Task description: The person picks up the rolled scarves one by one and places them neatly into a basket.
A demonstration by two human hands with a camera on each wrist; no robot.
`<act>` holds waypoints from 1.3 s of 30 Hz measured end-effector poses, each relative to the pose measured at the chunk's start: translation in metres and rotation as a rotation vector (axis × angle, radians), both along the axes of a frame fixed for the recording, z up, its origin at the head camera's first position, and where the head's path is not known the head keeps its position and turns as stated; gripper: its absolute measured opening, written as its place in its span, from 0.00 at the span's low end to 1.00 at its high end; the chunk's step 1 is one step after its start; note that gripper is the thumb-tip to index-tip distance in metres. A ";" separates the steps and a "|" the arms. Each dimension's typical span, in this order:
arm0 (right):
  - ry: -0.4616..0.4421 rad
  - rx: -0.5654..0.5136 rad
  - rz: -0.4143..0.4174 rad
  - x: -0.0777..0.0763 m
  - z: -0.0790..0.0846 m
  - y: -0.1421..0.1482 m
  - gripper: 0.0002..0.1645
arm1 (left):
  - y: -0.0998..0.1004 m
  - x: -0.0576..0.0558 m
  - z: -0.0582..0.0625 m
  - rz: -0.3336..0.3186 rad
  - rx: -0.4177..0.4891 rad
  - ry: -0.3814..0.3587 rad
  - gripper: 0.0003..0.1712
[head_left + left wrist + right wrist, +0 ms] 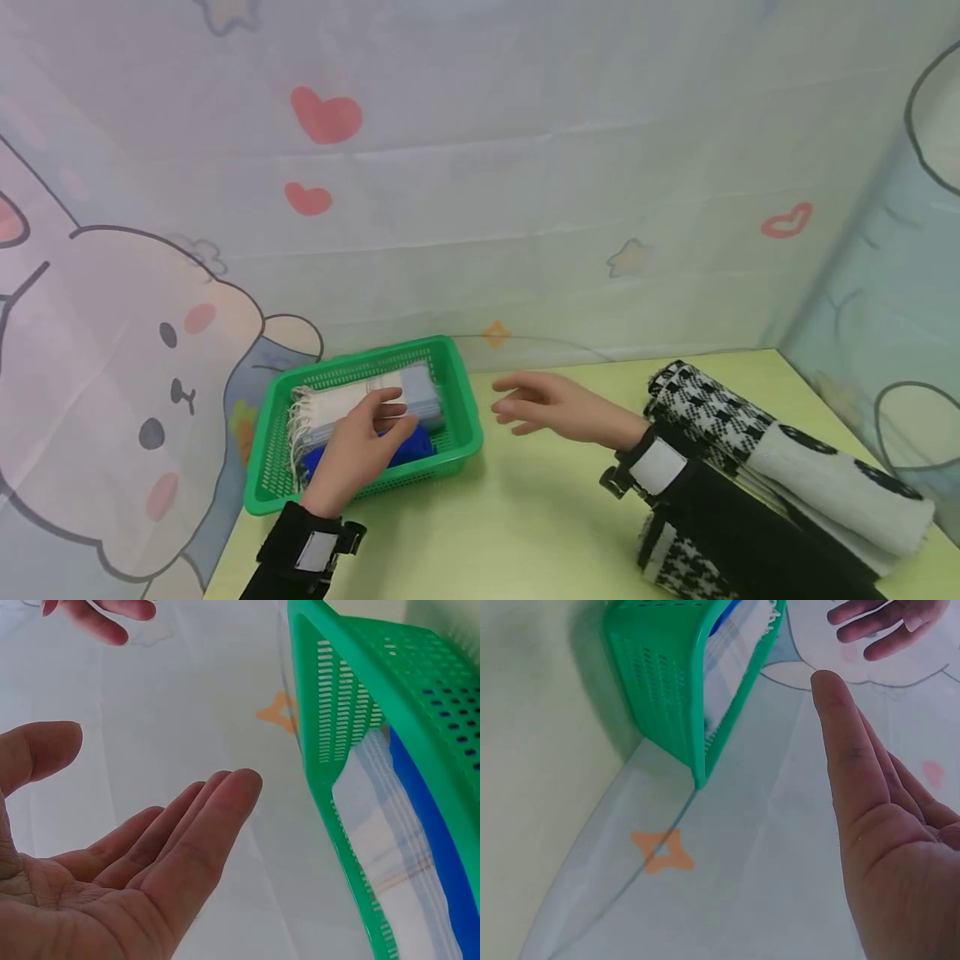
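Observation:
A green plastic basket (467, 417) with perforated walls stands at the back left of the table. Inside it lie a folded white and grey-blue fringed scarf (423, 392) and a folded blue cloth (412, 450). My left hand (360, 450) hovers over the basket, its fingers extended and nothing in its grasp; in the left wrist view the palm (97, 900) faces up beside the basket. To the right of the basket my right hand (555, 407) is held in the air, fingers loosely extended and holding nothing.
Folded black-and-white patterned scarves (825, 467) lie on the right of the yellow table (480, 550), partly behind my right sleeve (750, 525). A printed cloth backdrop (525, 208) with hearts and a cartoon animal rises right behind the table and along its right side.

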State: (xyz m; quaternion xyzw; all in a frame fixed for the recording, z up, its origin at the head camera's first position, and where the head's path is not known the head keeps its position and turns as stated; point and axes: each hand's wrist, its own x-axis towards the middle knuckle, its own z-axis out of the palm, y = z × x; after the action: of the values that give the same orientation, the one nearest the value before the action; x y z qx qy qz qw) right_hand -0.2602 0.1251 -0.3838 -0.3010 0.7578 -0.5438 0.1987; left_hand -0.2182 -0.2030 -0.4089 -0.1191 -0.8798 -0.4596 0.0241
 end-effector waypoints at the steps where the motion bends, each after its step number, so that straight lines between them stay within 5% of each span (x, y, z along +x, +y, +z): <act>1: 0.000 -0.008 -0.007 0.002 0.000 0.003 0.34 | 0.005 0.004 0.006 0.001 -0.011 0.001 0.35; 6: 0.006 -0.039 -0.031 0.012 -0.003 0.021 0.34 | 0.026 0.013 0.018 0.012 -0.010 -0.027 0.32; 28: 0.025 -0.044 -0.155 0.043 -0.006 0.085 0.36 | 0.081 0.004 0.012 -0.079 0.042 0.001 0.30; 39: 0.042 -0.029 -0.239 0.055 -0.012 0.110 0.34 | 0.104 0.001 0.007 -0.127 0.066 -0.048 0.31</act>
State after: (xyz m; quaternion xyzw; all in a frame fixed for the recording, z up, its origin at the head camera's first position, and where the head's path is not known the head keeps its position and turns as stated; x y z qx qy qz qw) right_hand -0.2048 0.2354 -0.3956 -0.2229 0.7842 -0.5681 0.1123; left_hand -0.2176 -0.0987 -0.4023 -0.1627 -0.8553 -0.4915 -0.0223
